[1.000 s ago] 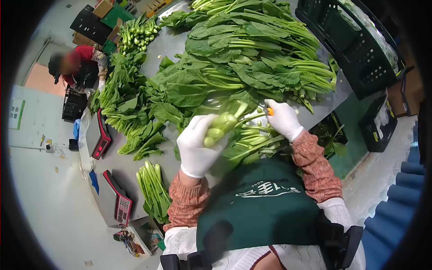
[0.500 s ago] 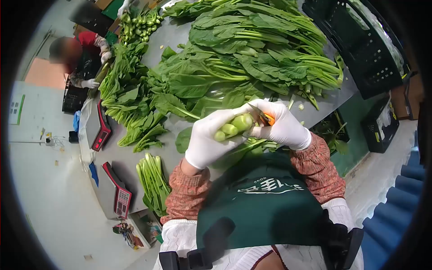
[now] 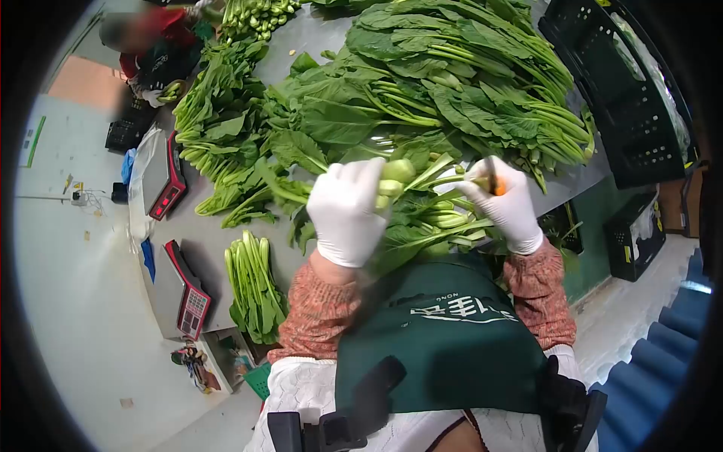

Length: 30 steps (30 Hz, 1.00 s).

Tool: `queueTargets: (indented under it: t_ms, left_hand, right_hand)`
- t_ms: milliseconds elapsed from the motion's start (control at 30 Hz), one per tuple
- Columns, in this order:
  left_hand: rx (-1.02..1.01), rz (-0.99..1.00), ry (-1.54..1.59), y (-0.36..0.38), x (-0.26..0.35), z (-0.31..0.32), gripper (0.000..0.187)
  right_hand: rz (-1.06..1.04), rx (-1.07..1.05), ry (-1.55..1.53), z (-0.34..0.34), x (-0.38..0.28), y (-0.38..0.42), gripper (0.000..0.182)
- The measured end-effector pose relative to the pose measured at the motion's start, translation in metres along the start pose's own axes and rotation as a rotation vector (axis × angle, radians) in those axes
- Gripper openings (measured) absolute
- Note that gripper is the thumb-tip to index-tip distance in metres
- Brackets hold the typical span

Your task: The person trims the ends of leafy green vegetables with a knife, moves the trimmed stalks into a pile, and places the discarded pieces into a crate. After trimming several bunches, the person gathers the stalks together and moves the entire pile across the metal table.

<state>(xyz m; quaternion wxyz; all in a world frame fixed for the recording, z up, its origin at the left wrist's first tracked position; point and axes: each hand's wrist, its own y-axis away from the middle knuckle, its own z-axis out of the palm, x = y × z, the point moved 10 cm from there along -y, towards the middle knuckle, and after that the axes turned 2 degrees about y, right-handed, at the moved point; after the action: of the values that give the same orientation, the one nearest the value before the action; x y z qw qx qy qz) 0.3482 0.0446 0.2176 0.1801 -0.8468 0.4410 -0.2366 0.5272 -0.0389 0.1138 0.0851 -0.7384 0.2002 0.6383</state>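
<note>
My left hand (image 3: 345, 215), in a white glove, is closed around a few leafy green stalks (image 3: 398, 172) with their pale cut ends facing right. My right hand (image 3: 514, 211), also gloved, grips a small knife (image 3: 498, 185) with an orange part and a dark blade pointing up. A thin leaf stalk (image 3: 444, 179) runs from beside the left hand's bunch to the right fingertips, seemingly pinched there. Loose leaves and stalks (image 3: 448, 218) lie on the table below and between both hands.
A large heap of leafy greens (image 3: 459, 75) covers the table's far side, with more at left (image 3: 218, 128). One bunch (image 3: 254, 286) lies near two red scales (image 3: 169, 184). Black crates (image 3: 617, 90) stand at right. Another person (image 3: 154, 56) works at far left.
My hands have moved apart, the right one drawing away to the right with the knife and a stalk. The left hand has turned with its bunch. My view has shifted slightly.
</note>
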Motion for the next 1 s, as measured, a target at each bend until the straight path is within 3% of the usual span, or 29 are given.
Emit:
queueTargets:
  t_ms: [33,133,267,300,400,500,700,833,967,1000]
  left_hand:
    - [-0.004,-0.036,-0.035,0.001,-0.01,-0.004,0.041]
    - [0.009,-0.034,0.044,0.004,-0.011,-0.006,0.038]
    - [0.027,-0.068,0.209,0.006,-0.012,0.008,0.035]
    - [0.033,-0.09,0.253,0.008,-0.014,0.012,0.035]
    - [-0.085,-0.14,0.238,0.011,-0.01,0.026,0.039]
    - [-0.079,-0.097,0.156,0.008,0.001,0.027,0.034]
    - [-0.05,0.032,-0.123,0.006,0.013,0.029,0.022]
    - [-0.136,-0.051,-0.031,0.014,-0.002,0.037,0.041]
    - [-0.043,-0.255,-0.083,0.032,-0.068,-0.006,0.039]
    - [0.022,-0.325,-0.163,0.044,-0.098,-0.033,0.039]
  right_hand:
    - [-0.019,0.051,-0.084,-0.008,0.001,0.0,0.026]
    - [-0.153,0.193,0.181,-0.021,0.002,-0.003,0.044]
    - [-0.279,0.159,0.241,0.002,-0.031,0.007,0.032]
    - [-0.197,0.122,0.119,0.009,-0.03,0.008,0.026]
    - [-0.454,0.12,0.159,0.029,-0.07,0.018,0.021]
    - [-0.347,0.019,0.321,0.044,-0.07,0.011,0.024]
    - [-0.298,0.017,0.364,0.05,-0.06,0.004,0.023]
    - [-0.233,-0.099,0.151,0.051,-0.039,0.001,0.016]
    - [-0.045,0.103,0.072,-0.004,-0.002,-0.006,0.012]
    - [0.107,0.119,0.04,-0.018,0.019,-0.008,0.015]
